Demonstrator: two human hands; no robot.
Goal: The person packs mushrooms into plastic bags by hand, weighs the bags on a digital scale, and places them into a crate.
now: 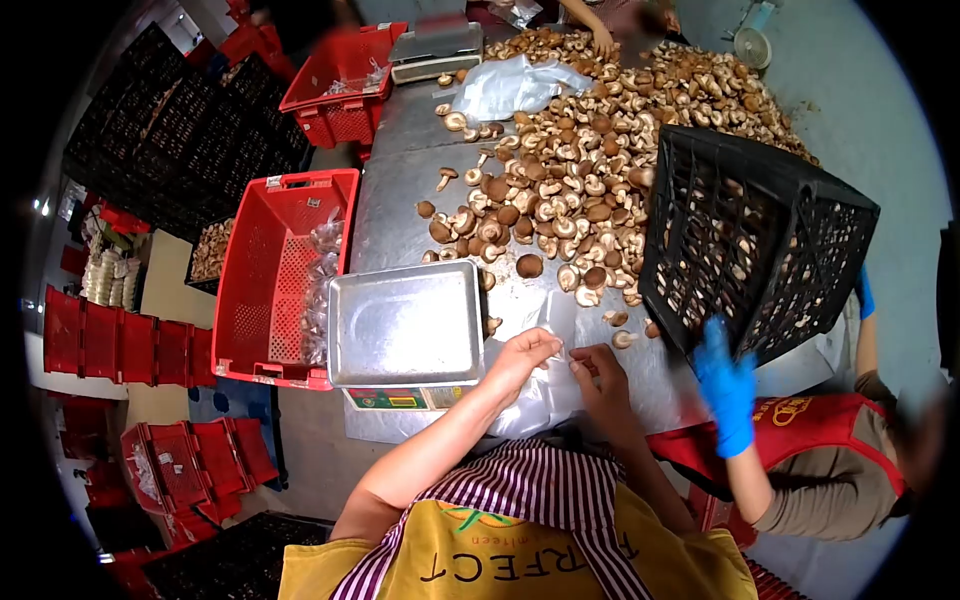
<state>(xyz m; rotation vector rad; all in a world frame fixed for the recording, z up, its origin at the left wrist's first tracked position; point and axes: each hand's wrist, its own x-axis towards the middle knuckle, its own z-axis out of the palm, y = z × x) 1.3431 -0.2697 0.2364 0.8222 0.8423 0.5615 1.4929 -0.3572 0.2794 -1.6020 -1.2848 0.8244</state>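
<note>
Pinching plastic bag (540, 396): left hand (528, 356), thumb and forefinger closed on its edge at the metal table (385, 225)'s near side.
Right hand (604, 385): fingers curled beside the bag; cannot tell if gripping.
Scale (405, 325): just left.
Mushrooms (590, 190): heaped on the far side.
Black crate (795, 235): tilted, right, near a co-worker's blue-gloved hand (726, 388).

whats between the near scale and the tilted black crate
In the head view, the left hand and right hand at some clear plastic, several loose mushrooms and bare patches of table.
</note>
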